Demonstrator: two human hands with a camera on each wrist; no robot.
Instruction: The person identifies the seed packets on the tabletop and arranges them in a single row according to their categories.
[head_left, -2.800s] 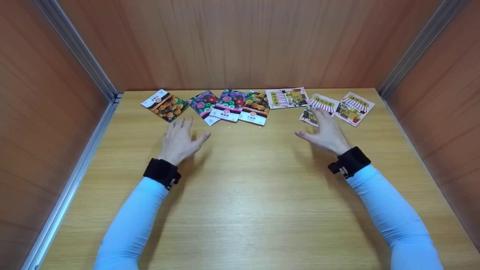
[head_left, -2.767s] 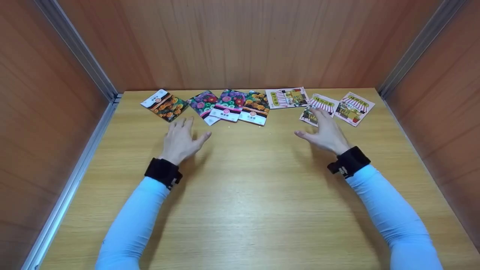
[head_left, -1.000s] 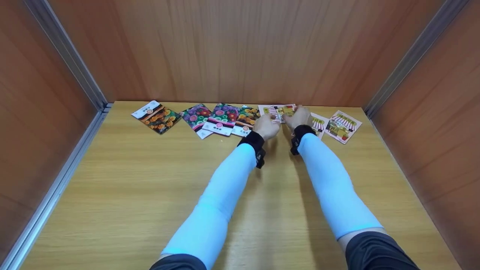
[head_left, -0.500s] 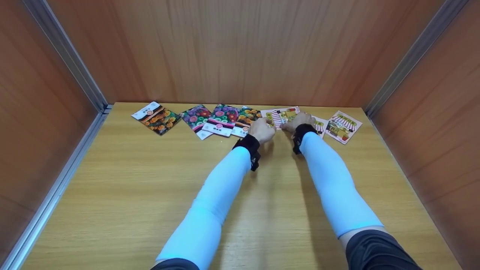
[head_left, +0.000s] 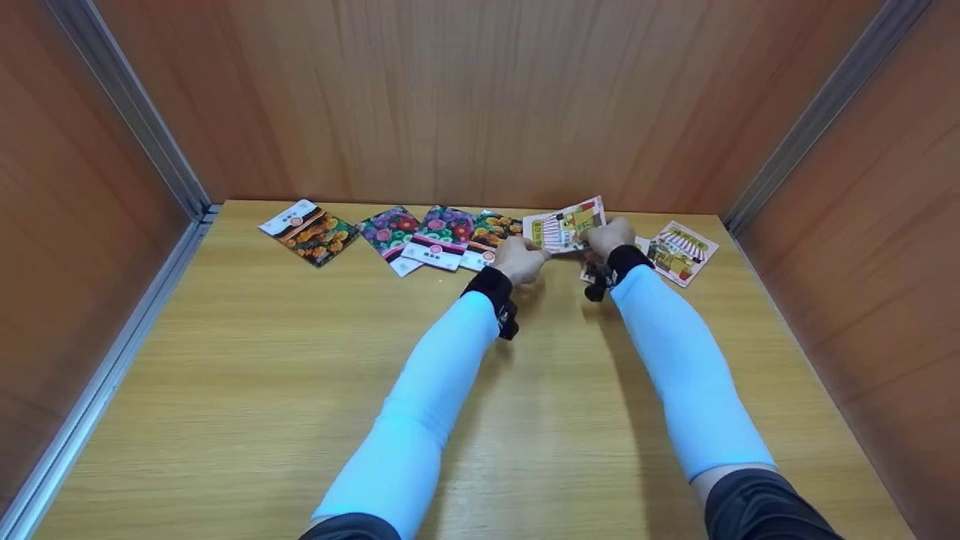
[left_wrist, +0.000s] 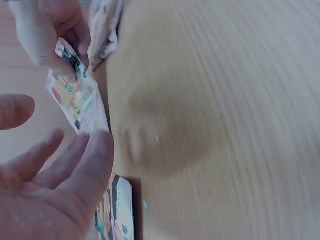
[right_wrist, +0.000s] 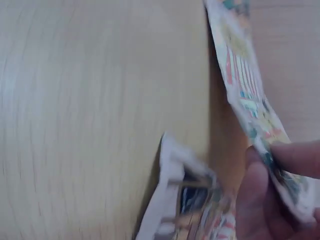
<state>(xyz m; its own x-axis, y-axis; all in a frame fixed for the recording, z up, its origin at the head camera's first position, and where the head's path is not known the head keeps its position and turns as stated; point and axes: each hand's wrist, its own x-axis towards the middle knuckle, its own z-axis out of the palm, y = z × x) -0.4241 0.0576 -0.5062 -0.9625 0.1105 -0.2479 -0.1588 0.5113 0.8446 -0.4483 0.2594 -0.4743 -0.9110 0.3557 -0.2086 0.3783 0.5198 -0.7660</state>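
In the head view, my right hand (head_left: 609, 237) pinches the right end of a seed packet (head_left: 562, 227) printed with a striped awning. That end is raised off the table; the right wrist view shows the thumb and fingers (right_wrist: 252, 195) on either side of the packet (right_wrist: 245, 75). My left hand (head_left: 520, 261) is at the packet's left end. Seen from the left wrist, its fingertips (left_wrist: 100, 142) meet the packet's near end, while the thumb (left_wrist: 17, 111) stands apart. A second awning packet (right_wrist: 195, 200) lies below my right hand, partly hidden by the wrist in the head view.
Another awning packet (head_left: 682, 253) lies at the far right. Left of my hands lie flower packets: an orange one (head_left: 491, 236), overlapped by a purple-red one (head_left: 442, 229), a similar one (head_left: 391, 232), and an orange one (head_left: 311, 232). The wooden back wall (head_left: 472, 105) rises just behind.
Both hands have come inward from their wide-apart places to the horizontal awning packet. My right hand has gripped its right end and, in the last half second, lifted and tilted it.
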